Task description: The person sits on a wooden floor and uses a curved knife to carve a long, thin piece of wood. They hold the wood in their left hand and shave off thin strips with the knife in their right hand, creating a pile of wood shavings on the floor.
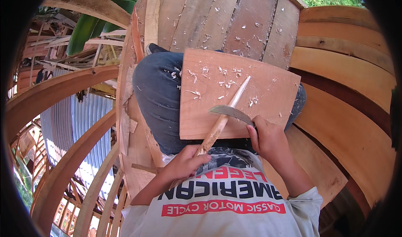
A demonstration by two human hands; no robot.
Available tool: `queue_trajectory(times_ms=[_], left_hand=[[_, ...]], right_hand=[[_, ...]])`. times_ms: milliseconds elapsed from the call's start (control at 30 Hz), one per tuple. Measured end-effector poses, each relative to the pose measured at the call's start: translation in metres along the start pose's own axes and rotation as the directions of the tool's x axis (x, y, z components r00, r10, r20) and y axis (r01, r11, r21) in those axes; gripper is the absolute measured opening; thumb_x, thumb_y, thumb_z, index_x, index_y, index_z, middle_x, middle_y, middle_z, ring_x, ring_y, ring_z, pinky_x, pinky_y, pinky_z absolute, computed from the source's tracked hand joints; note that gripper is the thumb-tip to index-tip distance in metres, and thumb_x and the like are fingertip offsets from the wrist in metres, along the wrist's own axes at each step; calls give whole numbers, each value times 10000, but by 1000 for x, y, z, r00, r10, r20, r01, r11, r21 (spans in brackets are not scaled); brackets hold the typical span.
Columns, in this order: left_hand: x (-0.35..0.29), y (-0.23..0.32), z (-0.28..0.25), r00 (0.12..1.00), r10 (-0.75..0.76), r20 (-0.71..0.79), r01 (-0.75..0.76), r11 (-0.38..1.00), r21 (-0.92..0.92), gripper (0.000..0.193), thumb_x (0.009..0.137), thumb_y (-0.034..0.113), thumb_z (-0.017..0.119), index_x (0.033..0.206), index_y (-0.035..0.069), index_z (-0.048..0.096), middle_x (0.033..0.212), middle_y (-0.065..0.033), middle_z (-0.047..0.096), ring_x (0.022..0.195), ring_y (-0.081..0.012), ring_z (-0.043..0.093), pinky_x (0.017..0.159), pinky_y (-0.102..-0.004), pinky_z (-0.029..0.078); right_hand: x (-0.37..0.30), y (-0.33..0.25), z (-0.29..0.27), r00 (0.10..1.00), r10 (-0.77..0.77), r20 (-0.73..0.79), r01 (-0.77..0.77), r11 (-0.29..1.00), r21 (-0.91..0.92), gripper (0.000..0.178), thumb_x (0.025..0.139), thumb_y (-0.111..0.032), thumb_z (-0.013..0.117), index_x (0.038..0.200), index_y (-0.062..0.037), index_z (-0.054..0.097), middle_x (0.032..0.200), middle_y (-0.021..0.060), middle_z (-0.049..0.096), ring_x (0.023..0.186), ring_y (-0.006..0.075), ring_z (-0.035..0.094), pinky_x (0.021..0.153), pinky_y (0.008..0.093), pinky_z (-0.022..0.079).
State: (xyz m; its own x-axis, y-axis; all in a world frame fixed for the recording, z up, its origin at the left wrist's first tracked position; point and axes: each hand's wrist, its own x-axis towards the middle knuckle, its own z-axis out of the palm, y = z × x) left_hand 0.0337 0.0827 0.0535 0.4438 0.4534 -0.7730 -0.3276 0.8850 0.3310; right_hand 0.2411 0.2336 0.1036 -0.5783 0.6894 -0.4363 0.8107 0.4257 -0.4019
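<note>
My left hand point(190, 161) is closed around the lower part of a wooden stick point(215, 133), which slants up and away to a pale, whittled point. In my right hand point(268, 137) is the handle end of a curved knife point(229, 111), its handle mostly hidden by the fingers. The blade crosses the stick at about its middle and looks to be against the wood. Under the stick, a flat wooden board point(272, 84) rests across my lap. Several curled wood shavings point(226, 83) lie on the board, mostly around the stick's tip.
My bent legs in dark trousers point(155, 92) support the board. Beyond it stretches a plank floor point(209, 23) strewn with shavings. Curved wooden slats point(347, 65) rise at the right. On the left, an open rail frame point(63, 86) stands before corrugated metal sheets point(79, 124) and green leaves point(90, 28).
</note>
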Motion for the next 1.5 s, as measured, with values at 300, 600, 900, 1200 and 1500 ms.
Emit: queue_trajectory(times_ms=[300, 600, 900, 1200, 1500], left_hand=[[6, -8, -9, 992, 30, 122, -17, 994, -108, 211, 909, 256, 539, 862, 57, 486, 557, 46, 392, 443, -60, 381, 422, -210, 321], [16, -14, -18, 970, 69, 233, -33, 987, -155, 210, 922, 253, 540, 860, 56, 503, 547, 42, 406, 433, -56, 394, 406, -224, 336], [13, -7, -13, 979, 30, 200, 1, 988, -156, 201, 928, 246, 533, 878, 54, 503, 558, 44, 413, 429, -50, 391, 404, -213, 332], [17, -11, -14, 971, 41, 238, 3, 983, -181, 216, 918, 262, 551, 875, 58, 495, 563, 45, 410, 434, -51, 382, 410, -210, 326], [14, -7, -13, 968, 28, 250, 28, 975, -221, 224, 906, 276, 547, 859, 68, 478, 568, 39, 399, 448, -52, 379, 415, -207, 316]], right_hand=[[12, 2, -3, 998, -28, -54, 26, 999, -40, 240, 946, -251, 549, 853, -31, 530, 681, 186, 597, 584, 364, 603, 525, 436, 470], [14, 2, -7, 997, 9, -72, -23, 982, -189, 250, 944, -261, 555, 835, -38, 527, 662, 169, 581, 583, 343, 617, 513, 422, 475], [9, 6, -6, 998, -47, -34, 39, 976, -213, 249, 929, -283, 570, 835, -55, 541, 664, 132, 571, 580, 317, 616, 512, 398, 482], [12, 22, -3, 985, 16, -173, -53, 976, -209, 240, 937, -273, 555, 840, -54, 552, 641, 134, 552, 572, 324, 604, 502, 414, 469], [13, 23, -2, 993, 1, -117, -28, 973, -230, 248, 916, -311, 579, 848, -74, 554, 688, 127, 573, 581, 313, 618, 514, 422, 475]])
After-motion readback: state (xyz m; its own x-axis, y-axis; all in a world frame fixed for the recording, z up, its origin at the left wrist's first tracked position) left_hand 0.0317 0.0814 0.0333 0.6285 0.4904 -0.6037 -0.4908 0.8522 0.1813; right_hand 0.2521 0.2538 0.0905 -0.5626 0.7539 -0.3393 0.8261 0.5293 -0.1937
